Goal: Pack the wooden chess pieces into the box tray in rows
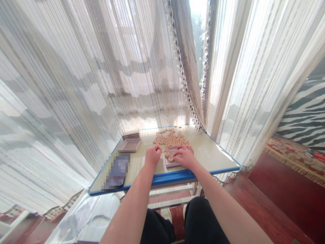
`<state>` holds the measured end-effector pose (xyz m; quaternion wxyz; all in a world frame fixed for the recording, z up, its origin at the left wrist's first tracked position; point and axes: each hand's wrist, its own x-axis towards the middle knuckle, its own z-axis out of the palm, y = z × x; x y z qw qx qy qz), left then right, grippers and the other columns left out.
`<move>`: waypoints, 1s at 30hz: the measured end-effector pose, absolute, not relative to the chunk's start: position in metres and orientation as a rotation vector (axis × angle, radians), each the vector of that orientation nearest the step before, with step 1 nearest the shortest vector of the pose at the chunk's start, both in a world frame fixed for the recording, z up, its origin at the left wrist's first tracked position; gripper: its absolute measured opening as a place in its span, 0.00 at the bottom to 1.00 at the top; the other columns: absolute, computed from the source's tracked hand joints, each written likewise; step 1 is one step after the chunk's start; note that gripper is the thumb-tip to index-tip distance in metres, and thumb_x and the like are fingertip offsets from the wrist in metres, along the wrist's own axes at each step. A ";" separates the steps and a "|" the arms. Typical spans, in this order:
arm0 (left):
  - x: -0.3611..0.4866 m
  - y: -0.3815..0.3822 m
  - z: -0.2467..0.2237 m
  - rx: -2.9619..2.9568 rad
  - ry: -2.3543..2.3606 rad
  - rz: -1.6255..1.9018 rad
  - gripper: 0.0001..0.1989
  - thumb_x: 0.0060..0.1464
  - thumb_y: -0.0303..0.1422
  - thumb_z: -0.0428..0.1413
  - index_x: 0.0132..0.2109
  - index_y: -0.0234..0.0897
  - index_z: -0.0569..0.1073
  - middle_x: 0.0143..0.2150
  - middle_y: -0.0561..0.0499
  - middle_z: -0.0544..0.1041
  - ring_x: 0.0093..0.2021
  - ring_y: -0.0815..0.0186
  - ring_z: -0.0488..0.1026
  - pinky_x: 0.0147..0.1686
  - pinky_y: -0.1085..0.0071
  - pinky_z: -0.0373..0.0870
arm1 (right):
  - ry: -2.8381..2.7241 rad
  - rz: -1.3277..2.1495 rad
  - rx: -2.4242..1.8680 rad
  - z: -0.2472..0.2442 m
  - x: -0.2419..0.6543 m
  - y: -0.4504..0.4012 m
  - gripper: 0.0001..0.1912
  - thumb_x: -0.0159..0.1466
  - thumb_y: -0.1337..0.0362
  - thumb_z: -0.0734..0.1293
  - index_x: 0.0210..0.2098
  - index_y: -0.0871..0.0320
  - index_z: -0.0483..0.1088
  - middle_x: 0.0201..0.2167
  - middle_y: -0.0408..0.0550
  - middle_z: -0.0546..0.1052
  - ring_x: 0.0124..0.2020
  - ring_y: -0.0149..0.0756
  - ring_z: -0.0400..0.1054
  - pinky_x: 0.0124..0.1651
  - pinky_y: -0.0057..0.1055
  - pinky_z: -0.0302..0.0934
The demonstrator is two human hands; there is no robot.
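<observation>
On the table, a shallow light-coloured box tray holds a few round wooden Chinese chess pieces along its left side. My right hand is over the tray's right part, thumb and fingers apart, close to the pieces; what lies under the palm is hidden. Left of the tray, my left hand is closed in a fist at table height. Whether anything is inside it cannot be seen. Behind both hands spreads a loose heap of many more chess pieces.
A second shallow box tray lies at the table's left, with a flat box behind it. A phone-like dark slab, partly blurred out, rests near the left front corner. The table has a blue rim. Curtains hang behind.
</observation>
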<state>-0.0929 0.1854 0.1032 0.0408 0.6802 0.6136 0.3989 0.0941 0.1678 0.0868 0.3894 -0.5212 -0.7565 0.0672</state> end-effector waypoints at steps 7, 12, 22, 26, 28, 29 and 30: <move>-0.091 0.186 0.103 2.117 1.915 1.193 0.10 0.42 0.27 0.45 0.21 0.37 0.70 0.22 0.52 0.73 0.27 0.68 0.67 0.30 0.73 0.58 | -1.958 0.056 -1.289 0.091 0.094 0.162 0.06 0.51 0.57 0.66 0.24 0.49 0.75 0.34 0.44 0.70 0.43 0.40 0.56 0.50 0.39 0.44; -0.093 0.188 0.102 2.108 1.893 1.195 0.11 0.42 0.26 0.45 0.22 0.37 0.71 0.24 0.52 0.74 0.28 0.68 0.68 0.31 0.74 0.60 | -2.007 -0.002 -1.230 0.094 0.093 0.156 0.08 0.54 0.59 0.64 0.28 0.50 0.75 0.34 0.45 0.70 0.42 0.39 0.57 0.48 0.36 0.45; -0.092 0.195 0.097 2.042 1.833 1.106 0.13 0.44 0.25 0.42 0.26 0.36 0.72 0.26 0.52 0.75 0.31 0.68 0.70 0.33 0.74 0.63 | -2.199 -0.031 -1.067 0.098 0.091 0.148 0.11 0.58 0.63 0.60 0.30 0.52 0.75 0.30 0.44 0.75 0.39 0.38 0.59 0.47 0.34 0.50; -0.093 0.196 0.095 2.017 1.812 1.128 0.13 0.43 0.24 0.43 0.26 0.36 0.72 0.26 0.52 0.75 0.31 0.68 0.70 0.32 0.74 0.63 | -2.237 -0.014 -1.050 0.098 0.091 0.149 0.14 0.61 0.64 0.58 0.30 0.52 0.75 0.29 0.44 0.76 0.37 0.37 0.60 0.45 0.33 0.52; -0.093 0.196 0.095 2.023 1.809 1.126 0.13 0.42 0.24 0.43 0.26 0.36 0.72 0.25 0.52 0.75 0.31 0.68 0.70 0.33 0.74 0.63 | -2.245 -0.005 -1.047 0.098 0.091 0.149 0.14 0.61 0.64 0.58 0.31 0.51 0.75 0.30 0.44 0.76 0.37 0.36 0.61 0.45 0.33 0.52; -0.093 0.196 0.095 2.033 1.806 1.126 0.13 0.42 0.24 0.43 0.26 0.36 0.72 0.25 0.52 0.75 0.31 0.67 0.70 0.33 0.74 0.63 | -2.249 -0.002 -1.043 0.097 0.091 0.149 0.13 0.60 0.64 0.58 0.32 0.51 0.75 0.31 0.43 0.77 0.37 0.36 0.61 0.46 0.33 0.52; -0.093 0.195 0.096 2.044 1.805 1.125 0.13 0.42 0.25 0.43 0.26 0.36 0.72 0.25 0.52 0.75 0.31 0.67 0.70 0.33 0.74 0.63 | -2.252 -0.001 -1.039 0.097 0.091 0.149 0.13 0.60 0.64 0.58 0.33 0.51 0.75 0.32 0.43 0.77 0.38 0.36 0.61 0.46 0.33 0.52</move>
